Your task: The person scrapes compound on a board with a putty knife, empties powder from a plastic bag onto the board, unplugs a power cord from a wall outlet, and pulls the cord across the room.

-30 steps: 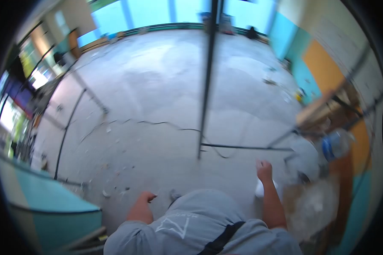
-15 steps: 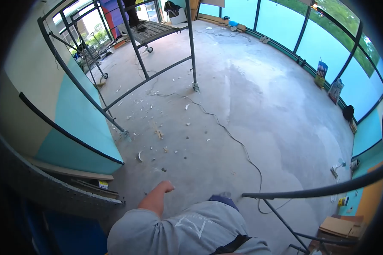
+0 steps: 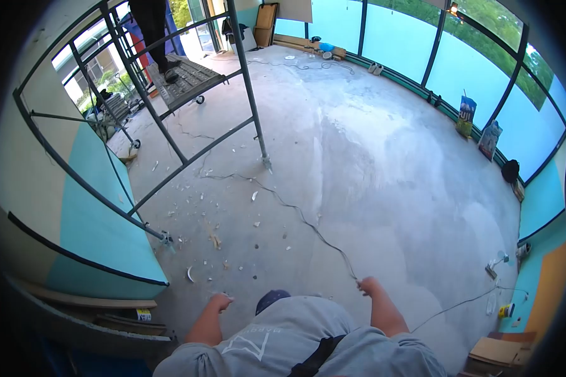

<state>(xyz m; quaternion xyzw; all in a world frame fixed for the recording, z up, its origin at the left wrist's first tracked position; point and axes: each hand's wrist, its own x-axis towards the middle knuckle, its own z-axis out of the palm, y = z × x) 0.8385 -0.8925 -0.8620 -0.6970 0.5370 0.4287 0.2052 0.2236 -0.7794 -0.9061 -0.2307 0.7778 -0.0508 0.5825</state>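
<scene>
My left hand [image 3: 221, 301] is held out low in front of me, its fingers curled. Whether anything lies inside it I cannot make out. Farther right, my right hand [image 3: 369, 287] is also held forward with curled fingers. A dark cable [image 3: 324, 237] on the floor runs up to the fingertips of my right hand in this view. I cannot tell whether the hand grips it or only covers it. Beyond my left hand, white and brown debris [image 3: 215, 242] is scattered over the concrete floor [image 3: 333, 257].
A metal scaffold [image 3: 192, 160] on wheels stands ahead left, with a person's dark-clothed leg [image 3: 149, 31] on its platform [image 3: 188, 78]. Bags [image 3: 489, 139] line the window wall at right. Flat brown boards [image 3: 498, 352] lie at lower right; planks [image 3: 94, 298] are at lower left.
My right hand has come into view. The dark bar in the right foreground has left the view. The scaffold appears larger and farther left, and my left hand sits lower in the view.
</scene>
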